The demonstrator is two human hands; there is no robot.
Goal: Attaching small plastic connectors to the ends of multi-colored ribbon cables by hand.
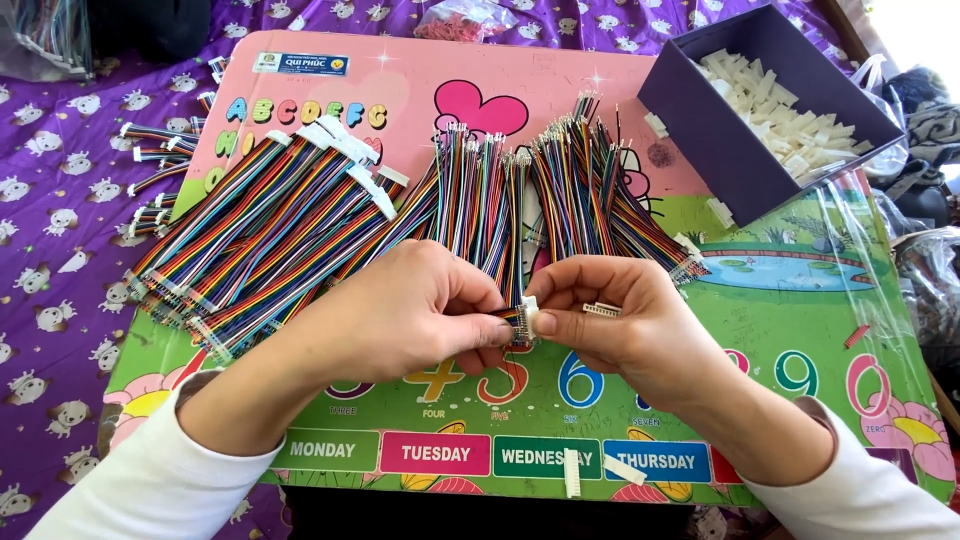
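A white connector (529,305) is pinched between thumb and forefinger of the right hand (625,325), and the end of a ribbon cable (517,325) is pinched by the fingers (478,330) of the left hand (400,310), the two meeting between the fingertips. Cable bundles (300,220) are spread on the table (800,330) beyond the fingers. A box (770,100) of connectors is seen beyond the right hand.

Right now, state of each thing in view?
left hand: pinching cable end
right hand: pinching white connector, against cable end
purple box: open, holding white connectors
loose cable bundles: fanned out on table
finished cables: stacked at left
spare connectors: loose near front edge
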